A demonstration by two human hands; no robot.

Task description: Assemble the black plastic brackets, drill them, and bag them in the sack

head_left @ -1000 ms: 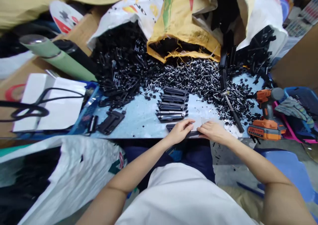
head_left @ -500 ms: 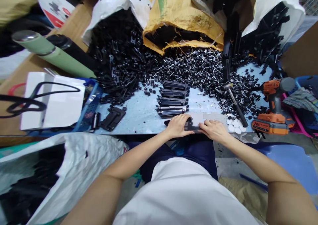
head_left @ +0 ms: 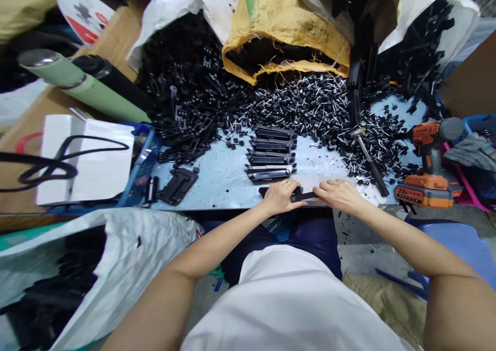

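Both hands work at the front edge of the blue tabletop, in the head view. My left hand [head_left: 283, 196] is closed around the left part of a long black plastic part [head_left: 304, 197]. On that part's right end, my right hand [head_left: 336, 194] is closed too. A dark tip of it shows left of my left hand; my fingers hide the rest. Just beyond my left hand lies a row of several similar black plastic parts [head_left: 271, 157], side by side.
Loose black-headed metal pins [head_left: 310, 100] and small black pieces [head_left: 186, 108] heap at the back, below a yellow sack [head_left: 287, 25]. A hammer [head_left: 370, 162] and an orange cordless drill [head_left: 428, 162] stand at the right. A blue basket [head_left: 135, 159] sits left.
The black plastic part has turned a little between my hands, now showing a plain dark side. The whole view has shifted slightly.
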